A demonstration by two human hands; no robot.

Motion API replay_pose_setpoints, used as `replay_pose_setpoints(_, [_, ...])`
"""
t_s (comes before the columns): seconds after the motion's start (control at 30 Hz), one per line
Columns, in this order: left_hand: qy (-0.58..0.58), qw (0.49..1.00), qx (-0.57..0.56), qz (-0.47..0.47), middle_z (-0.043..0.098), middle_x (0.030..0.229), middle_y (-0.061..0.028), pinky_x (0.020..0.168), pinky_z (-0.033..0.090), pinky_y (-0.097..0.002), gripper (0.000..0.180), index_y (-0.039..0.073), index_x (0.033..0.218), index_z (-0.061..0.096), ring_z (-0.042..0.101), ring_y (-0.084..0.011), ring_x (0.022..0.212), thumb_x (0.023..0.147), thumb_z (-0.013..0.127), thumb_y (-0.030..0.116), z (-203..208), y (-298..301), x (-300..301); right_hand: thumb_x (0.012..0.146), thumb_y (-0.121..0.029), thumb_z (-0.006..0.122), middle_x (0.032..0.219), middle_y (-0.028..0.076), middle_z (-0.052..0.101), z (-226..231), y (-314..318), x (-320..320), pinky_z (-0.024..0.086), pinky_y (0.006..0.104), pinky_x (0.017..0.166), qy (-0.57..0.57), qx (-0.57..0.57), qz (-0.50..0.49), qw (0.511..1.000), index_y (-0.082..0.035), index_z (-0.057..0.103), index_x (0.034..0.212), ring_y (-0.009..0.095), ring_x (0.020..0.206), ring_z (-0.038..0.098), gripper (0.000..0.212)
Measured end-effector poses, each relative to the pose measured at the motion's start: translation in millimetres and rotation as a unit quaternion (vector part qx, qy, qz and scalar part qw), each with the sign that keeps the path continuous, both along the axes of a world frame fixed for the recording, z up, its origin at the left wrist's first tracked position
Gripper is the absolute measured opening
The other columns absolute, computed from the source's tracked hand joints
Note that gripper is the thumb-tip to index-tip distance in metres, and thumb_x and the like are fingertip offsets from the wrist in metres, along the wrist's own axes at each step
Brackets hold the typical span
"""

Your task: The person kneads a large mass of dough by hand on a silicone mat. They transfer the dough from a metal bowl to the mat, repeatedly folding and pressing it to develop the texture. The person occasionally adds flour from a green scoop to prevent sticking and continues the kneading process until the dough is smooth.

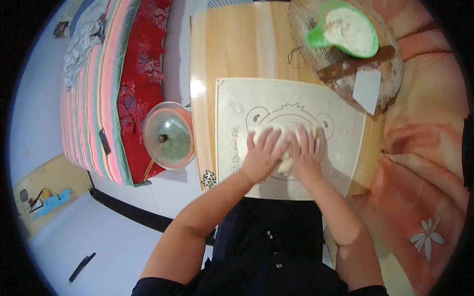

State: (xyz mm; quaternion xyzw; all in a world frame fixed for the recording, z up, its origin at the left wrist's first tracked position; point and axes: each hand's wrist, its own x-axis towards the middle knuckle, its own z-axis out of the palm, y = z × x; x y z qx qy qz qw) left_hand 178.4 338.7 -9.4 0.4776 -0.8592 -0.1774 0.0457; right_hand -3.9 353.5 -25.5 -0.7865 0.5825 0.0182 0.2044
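Observation:
A pale lump of dough (285,166) lies on a cream kneading mat (340,167) printed with a cartoon animal's head. My left hand (261,155) rests on the dough from the left, palm down with its fingers spread. From the other side my right hand (305,153) presses down beside it, fingers stretched forward and apart. The two hands almost meet at the fingertips and thumbs. Most of the dough is hidden under them, and a small rounded part shows between the wrists.
At the far right, a round wooden board (316,52) bears a green scoop (363,45) of white flour and a flat white blade (367,91). Left of the wooden table (237,39) stands a bowl with a clear lid (173,135). Orange cloth (419,133) lies along the right.

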Motion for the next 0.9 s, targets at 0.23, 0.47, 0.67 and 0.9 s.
replay_pose_setpoints(0.23, [0.030,0.995,-0.022,0.090,0.047,0.131,-0.0091,0.091,0.037,-0.0538,0.066,0.021,0.130,0.046,0.044,-0.0311,0.121,0.071,0.074,0.024,-18.0,-73.8,-4.4,0.078,-0.021,0.067,0.140,0.011,0.035,1.9,-71.4,12.0,0.027,0.0623,0.103,-0.009,0.005,-0.042,0.999,-0.019,0.031,0.144,0.034,0.133,0.032,0.076])
replay_pose_setpoints(0.47, [0.055,0.979,0.148,0.130,0.050,0.121,-0.0089,0.088,0.042,-0.0491,0.065,0.020,0.128,0.049,0.049,-0.0312,0.115,0.071,0.076,0.036,0.4,-111.5,0.5,0.056,-0.035,0.086,0.136,0.013,0.038,22.6,-107.6,-2.5,0.034,0.0498,0.105,-0.076,0.137,0.003,0.988,-0.017,0.026,0.147,0.036,0.129,0.036,0.110])
replay_pose_setpoints(0.67, [0.154,0.981,0.115,-0.042,0.049,0.118,-0.0147,0.090,0.042,-0.0463,0.070,0.013,0.129,0.050,0.049,-0.0346,0.107,0.068,0.078,0.031,74.5,-22.4,30.4,0.058,-0.038,0.084,0.134,0.014,0.039,90.5,-69.8,-19.1,0.023,0.0580,0.109,-0.114,0.227,0.047,0.966,-0.010,0.030,0.144,0.035,0.127,0.037,0.106])
replay_pose_setpoints(0.9, [-0.038,0.988,0.148,-0.004,0.030,0.149,-0.0185,0.109,0.022,-0.0628,0.110,0.016,0.148,0.025,0.024,-0.0376,0.141,0.061,0.078,0.058,58.9,8.9,23.3,0.059,-0.039,0.086,0.144,0.014,0.032,57.4,23.2,-0.6,0.006,0.0592,0.115,-0.159,0.051,0.009,0.986,-0.007,0.034,0.141,0.033,0.136,0.030,0.103])
